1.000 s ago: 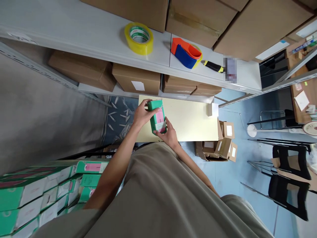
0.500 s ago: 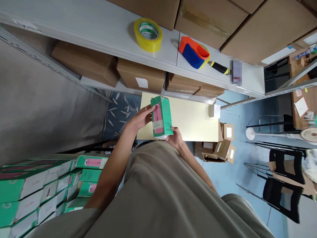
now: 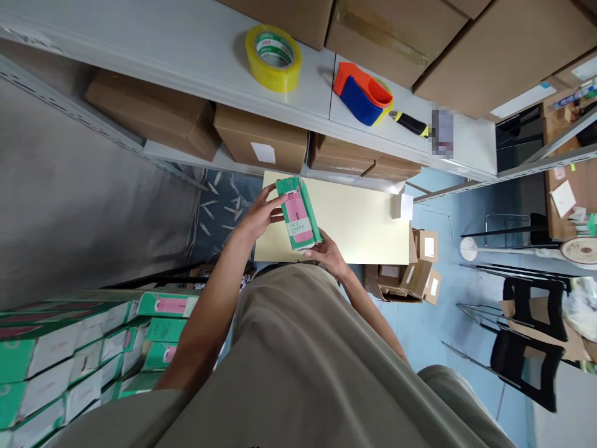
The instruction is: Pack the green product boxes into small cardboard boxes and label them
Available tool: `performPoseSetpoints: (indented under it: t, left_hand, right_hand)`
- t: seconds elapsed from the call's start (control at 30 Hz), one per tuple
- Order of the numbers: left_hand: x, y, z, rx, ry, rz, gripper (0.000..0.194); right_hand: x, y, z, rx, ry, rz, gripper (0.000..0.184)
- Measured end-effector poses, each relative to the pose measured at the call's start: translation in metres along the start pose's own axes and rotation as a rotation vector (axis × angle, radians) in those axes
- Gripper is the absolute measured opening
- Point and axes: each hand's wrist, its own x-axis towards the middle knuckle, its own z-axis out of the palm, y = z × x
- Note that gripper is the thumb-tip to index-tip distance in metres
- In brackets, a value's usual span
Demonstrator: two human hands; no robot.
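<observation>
A green carton (image 3: 298, 214) with a pink bottle-like picture on its front is held tilted over the pale yellow board (image 3: 368, 230). My left hand (image 3: 263, 214) grips its upper left side, the thumb lying across the front face. At the lower right corner my right hand (image 3: 328, 254) supports the carton, some fingers hidden behind it. To the right on the board stands a small white box (image 3: 402, 206).
On the grey shelf (image 3: 196, 59) above are a yellow tape roll (image 3: 274, 59), an orange-and-blue tape dispenser (image 3: 361, 93) and a black-and-yellow handled tool (image 3: 410, 124). Stacked green cartons (image 3: 65, 373) fill the lower left. Opened cardboard boxes (image 3: 415, 277) lie right of the board.
The carton was turned in both hands to show its side, then rotated back so the pink front faces up. My right hand has shifted along its lower end. The view has moved slightly.
</observation>
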Motion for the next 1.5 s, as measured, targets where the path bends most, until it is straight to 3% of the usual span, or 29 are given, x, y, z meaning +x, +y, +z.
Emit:
performPoseSetpoints:
  t: [0.27, 0.4, 0.5, 0.6, 0.67, 0.8, 0.9, 1.0, 1.23, 1.5]
  left_hand:
    - [-0.005, 0.012, 0.005, 0.169, 0.007, 0.085, 0.083]
    - [-0.004, 0.009, 0.014, 0.299, 0.126, 0.127, 0.081]
    - [-0.006, 0.003, 0.023, 0.456, 0.202, 0.220, 0.074]
    - [-0.008, 0.004, 0.027, 0.604, 0.195, 0.367, 0.060]
    - [-0.004, 0.010, 0.025, 0.631, 0.152, 0.431, 0.051]
    - [0.011, 0.021, 0.022, 0.525, 0.109, 0.467, 0.056]
    - [0.019, 0.022, 0.027, 0.390, 0.023, 0.424, 0.067]
    - [0.019, 0.022, 0.036, 0.330, -0.045, 0.377, 0.066]
    - [0.007, 0.031, 0.043, 0.377, -0.039, 0.389, 0.063]
    - [-0.034, 0.026, 0.045, 0.571, -0.092, 0.498, 0.041]
  right_hand:
    - [-0.009, 0.004, -0.010, -0.358, 0.084, -0.041, 0.080]
    - [-0.010, 0.005, -0.008, -0.446, 0.100, -0.009, 0.111]
    - [-0.004, 0.008, -0.001, -0.418, 0.238, 0.026, 0.119]
    - [0.001, 0.011, 0.003, -0.266, 0.372, 0.015, 0.097]
    - [0.001, 0.011, 0.003, -0.066, 0.314, 0.047, 0.079]
    - [-0.003, 0.009, -0.002, 0.396, 0.123, 0.305, 0.053]
    - [-0.007, 0.008, -0.001, 0.616, 0.047, 0.436, 0.051]
    - [-0.010, 0.012, 0.002, 0.698, -0.025, 0.482, 0.058]
    - [-0.011, 0.023, 0.001, 0.454, -0.016, 0.313, 0.056]
    - [0.023, 0.043, -0.009, 0.049, 0.064, 0.143, 0.082]
